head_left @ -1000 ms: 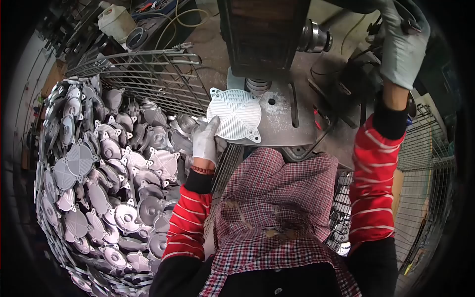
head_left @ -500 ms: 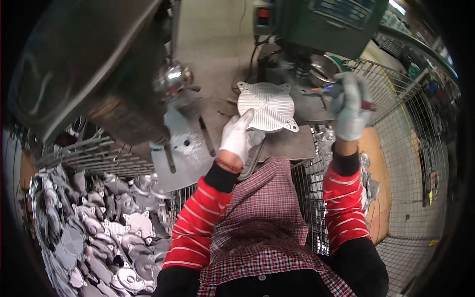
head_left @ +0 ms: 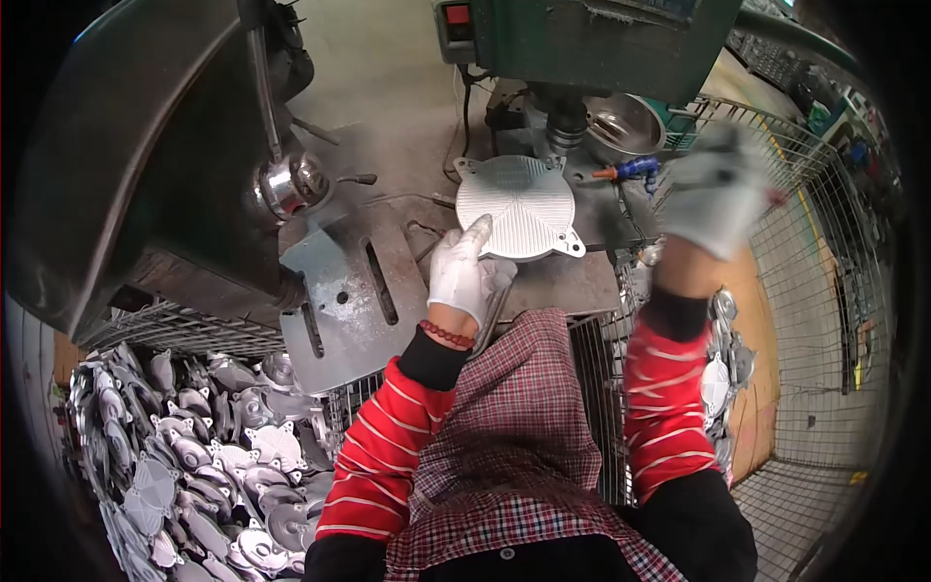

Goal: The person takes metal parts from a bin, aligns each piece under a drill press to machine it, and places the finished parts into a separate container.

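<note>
A round silver metal cover (head_left: pixel 514 209) with fine ridges and small eared lugs lies under the drill press chuck (head_left: pixel 565 126). My left hand (head_left: pixel 467 272), in a white glove, grips its near left edge with the thumb on top; the other fingers are partly hidden below. My right hand (head_left: pixel 713 199), also gloved, is raised to the right of the drill press and blurred by motion. It looks closed, and a small reddish end sticks out at its right side; what it holds is unclear. An orange-and-blue nozzle (head_left: pixel 632 173) points toward the chuck.
A wire basket (head_left: pixel 354 388) at the lower left holds many similar metal covers (head_left: pixel 276 446). More covers (head_left: pixel 716 383) are at the right beside cardboard (head_left: pixel 752 359). Another machine (head_left: pixel 136 165) with a slotted plate (head_left: pixel 351 301) stands left. A metal bowl (head_left: pixel 626 126) sits behind the nozzle.
My right hand has moved slightly right and is more blurred, with the reddish end moving along. My left hand keeps its hold on the cover. The view has shifted somewhat.
</note>
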A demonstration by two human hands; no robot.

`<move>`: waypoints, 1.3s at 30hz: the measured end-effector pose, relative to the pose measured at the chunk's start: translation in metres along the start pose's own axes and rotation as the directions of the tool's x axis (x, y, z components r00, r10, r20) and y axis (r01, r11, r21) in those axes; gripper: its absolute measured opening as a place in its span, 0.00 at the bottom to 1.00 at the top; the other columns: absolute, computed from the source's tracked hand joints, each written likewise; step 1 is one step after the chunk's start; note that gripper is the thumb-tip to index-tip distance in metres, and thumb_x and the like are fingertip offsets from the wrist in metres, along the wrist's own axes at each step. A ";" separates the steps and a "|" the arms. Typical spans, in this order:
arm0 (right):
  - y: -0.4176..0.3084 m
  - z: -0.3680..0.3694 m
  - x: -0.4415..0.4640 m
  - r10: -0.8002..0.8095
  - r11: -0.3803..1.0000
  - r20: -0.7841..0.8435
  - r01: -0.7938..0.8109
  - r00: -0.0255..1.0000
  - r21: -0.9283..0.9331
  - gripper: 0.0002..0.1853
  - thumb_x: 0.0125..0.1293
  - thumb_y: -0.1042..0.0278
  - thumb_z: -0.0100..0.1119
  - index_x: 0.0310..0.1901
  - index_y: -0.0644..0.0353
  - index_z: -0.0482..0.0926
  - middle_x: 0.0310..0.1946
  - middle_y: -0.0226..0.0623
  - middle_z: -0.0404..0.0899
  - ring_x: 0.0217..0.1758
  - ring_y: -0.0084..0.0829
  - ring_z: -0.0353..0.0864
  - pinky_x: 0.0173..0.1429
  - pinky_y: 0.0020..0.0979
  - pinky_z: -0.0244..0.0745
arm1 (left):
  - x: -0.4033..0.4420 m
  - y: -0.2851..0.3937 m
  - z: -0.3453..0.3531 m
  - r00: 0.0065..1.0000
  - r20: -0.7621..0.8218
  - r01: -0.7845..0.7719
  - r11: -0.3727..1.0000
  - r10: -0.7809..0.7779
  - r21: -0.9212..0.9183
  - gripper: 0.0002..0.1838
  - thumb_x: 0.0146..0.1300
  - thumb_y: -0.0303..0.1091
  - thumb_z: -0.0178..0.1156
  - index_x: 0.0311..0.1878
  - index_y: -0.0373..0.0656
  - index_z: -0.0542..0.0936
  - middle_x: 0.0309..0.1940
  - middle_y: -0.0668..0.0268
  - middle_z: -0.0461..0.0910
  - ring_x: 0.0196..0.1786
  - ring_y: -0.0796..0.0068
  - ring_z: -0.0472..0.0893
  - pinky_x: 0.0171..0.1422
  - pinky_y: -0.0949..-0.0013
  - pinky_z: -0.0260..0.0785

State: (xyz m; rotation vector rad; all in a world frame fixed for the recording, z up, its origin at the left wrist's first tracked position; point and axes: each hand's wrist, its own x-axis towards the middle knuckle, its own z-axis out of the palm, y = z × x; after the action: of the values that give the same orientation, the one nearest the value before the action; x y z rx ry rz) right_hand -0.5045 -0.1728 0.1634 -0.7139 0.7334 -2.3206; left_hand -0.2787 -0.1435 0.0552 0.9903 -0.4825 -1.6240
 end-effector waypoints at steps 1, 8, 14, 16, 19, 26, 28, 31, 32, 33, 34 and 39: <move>-0.032 -0.003 0.013 -0.136 0.990 0.064 0.138 0.989 -0.021 0.11 0.70 0.58 0.49 0.40 0.56 0.76 0.24 0.26 0.73 0.19 0.19 0.67 0.21 0.21 0.62 | 0.002 0.000 -0.001 1.000 0.002 -0.003 1.000 0.003 0.011 0.14 0.66 0.38 0.59 0.47 0.39 0.72 0.33 0.59 0.80 0.21 0.71 0.79 0.19 0.75 0.69; -0.139 0.014 -0.045 -0.255 0.952 0.776 0.292 0.577 0.095 0.14 0.70 0.57 0.49 0.41 0.59 0.75 0.25 0.28 0.72 0.20 0.19 0.66 0.21 0.21 0.62 | 0.003 0.001 -0.001 0.999 0.033 0.005 1.000 -0.004 -0.018 0.13 0.65 0.38 0.59 0.44 0.42 0.68 0.33 0.59 0.78 0.18 0.71 0.78 0.14 0.77 0.67; -0.147 0.022 -0.063 -0.259 0.948 0.812 0.300 0.523 0.109 0.16 0.70 0.55 0.48 0.42 0.62 0.73 0.25 0.29 0.70 0.21 0.19 0.65 0.21 0.20 0.62 | -0.002 0.001 0.000 1.000 0.009 -0.026 0.999 0.026 0.040 0.13 0.66 0.39 0.58 0.43 0.43 0.69 0.36 0.60 0.78 0.18 0.72 0.78 0.14 0.78 0.67; -0.151 0.021 -0.068 -0.269 0.946 0.823 0.299 0.501 0.127 0.17 0.70 0.55 0.48 0.43 0.63 0.73 0.25 0.30 0.70 0.22 0.19 0.65 0.21 0.20 0.62 | -0.001 0.002 -0.001 1.000 0.021 -0.009 0.999 0.008 0.037 0.12 0.66 0.40 0.58 0.43 0.43 0.68 0.35 0.61 0.78 0.18 0.72 0.78 0.14 0.78 0.67; -0.153 0.017 -0.071 -0.275 0.943 0.835 0.303 0.476 0.138 0.18 0.70 0.54 0.48 0.43 0.64 0.72 0.25 0.30 0.69 0.22 0.19 0.65 0.21 0.19 0.62 | 0.001 -0.001 -0.003 1.000 0.017 -0.025 0.999 0.025 0.047 0.13 0.66 0.41 0.58 0.41 0.44 0.67 0.35 0.61 0.77 0.18 0.72 0.79 0.14 0.77 0.68; -0.154 0.012 -0.077 -0.282 0.942 0.848 0.299 0.449 0.155 0.21 0.70 0.53 0.48 0.44 0.67 0.71 0.26 0.32 0.67 0.24 0.19 0.64 0.20 0.18 0.62 | -0.001 -0.001 -0.003 0.999 0.037 -0.032 0.998 0.030 0.062 0.18 0.67 0.43 0.57 0.49 0.40 0.67 0.39 0.58 0.78 0.20 0.71 0.80 0.16 0.77 0.70; -0.155 0.009 -0.077 -0.283 0.942 0.852 0.296 0.440 0.160 0.21 0.70 0.52 0.48 0.45 0.68 0.70 0.26 0.32 0.67 0.24 0.19 0.63 0.20 0.18 0.62 | -0.003 0.000 -0.002 0.999 0.040 -0.027 0.998 0.024 0.058 0.19 0.67 0.43 0.57 0.51 0.40 0.67 0.40 0.58 0.78 0.20 0.71 0.80 0.16 0.77 0.70; -0.157 0.009 -0.075 -0.273 0.944 0.860 0.294 0.431 0.152 0.23 0.70 0.51 0.48 0.45 0.70 0.70 0.26 0.33 0.66 0.25 0.19 0.63 0.20 0.18 0.62 | -0.004 -0.001 -0.002 0.999 0.046 -0.013 0.999 0.010 0.048 0.20 0.67 0.44 0.57 0.52 0.40 0.67 0.41 0.57 0.78 0.21 0.70 0.80 0.16 0.77 0.71; -0.158 0.010 -0.076 -0.270 0.944 0.863 0.293 0.428 0.151 0.23 0.70 0.51 0.48 0.46 0.70 0.70 0.26 0.33 0.66 0.25 0.19 0.63 0.20 0.18 0.62 | -0.005 -0.001 -0.002 0.999 0.050 -0.004 0.999 0.001 0.048 0.20 0.67 0.44 0.57 0.52 0.40 0.67 0.41 0.57 0.78 0.21 0.70 0.81 0.16 0.77 0.71; -0.159 0.010 -0.076 -0.272 0.943 0.864 0.295 0.424 0.152 0.24 0.70 0.51 0.48 0.46 0.71 0.69 0.26 0.33 0.65 0.25 0.19 0.62 0.20 0.18 0.62 | -0.005 0.000 -0.001 0.999 0.050 -0.006 0.999 0.004 0.050 0.20 0.67 0.44 0.57 0.52 0.40 0.67 0.41 0.57 0.78 0.21 0.70 0.81 0.16 0.77 0.71; -0.160 0.010 -0.076 -0.270 0.943 0.865 0.296 0.422 0.151 0.24 0.70 0.51 0.48 0.46 0.71 0.69 0.26 0.33 0.65 0.25 0.19 0.62 0.20 0.17 0.62 | -0.005 0.001 0.000 0.999 0.044 -0.002 0.999 0.000 0.050 0.20 0.67 0.44 0.56 0.52 0.40 0.67 0.41 0.56 0.78 0.21 0.70 0.81 0.16 0.77 0.71; -0.165 0.014 -0.072 -0.248 0.946 0.876 0.298 0.414 0.127 0.26 0.70 0.50 0.48 0.47 0.73 0.68 0.26 0.34 0.64 0.26 0.19 0.62 0.19 0.17 0.62 | -0.003 -0.002 -0.003 0.999 0.028 -0.039 0.997 0.037 0.071 0.23 0.66 0.43 0.58 0.56 0.38 0.67 0.41 0.58 0.78 0.24 0.68 0.81 0.22 0.74 0.73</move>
State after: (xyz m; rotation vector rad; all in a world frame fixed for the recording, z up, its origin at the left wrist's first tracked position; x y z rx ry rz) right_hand -0.5077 -0.0189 0.2573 -1.9897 0.1514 -1.7398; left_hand -0.2776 -0.1394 0.0534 1.0076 -0.5773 -1.5968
